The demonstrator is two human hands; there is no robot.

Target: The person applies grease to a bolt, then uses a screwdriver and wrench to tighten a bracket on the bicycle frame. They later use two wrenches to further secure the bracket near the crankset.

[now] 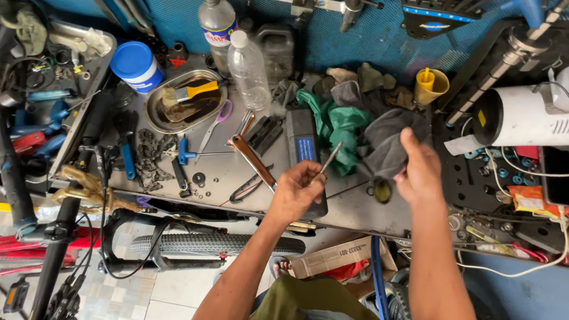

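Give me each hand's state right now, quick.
Left hand: closed on a thin metal rod.
Right hand: closed on a dark grey rag.

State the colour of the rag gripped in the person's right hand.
Dark grey; the rag in the right hand shows best in the head view.

Both forearms are bare from elbow to wrist, with no sleeve, watch, band or glove on either, and the left hand (295,194) and right hand (421,170) are bare too. Lower down, olive-green cloth trousers (306,306) cover the lap (a paler grey patterned patch lies across them), and a sandalled foot (280,267) shows beneath.
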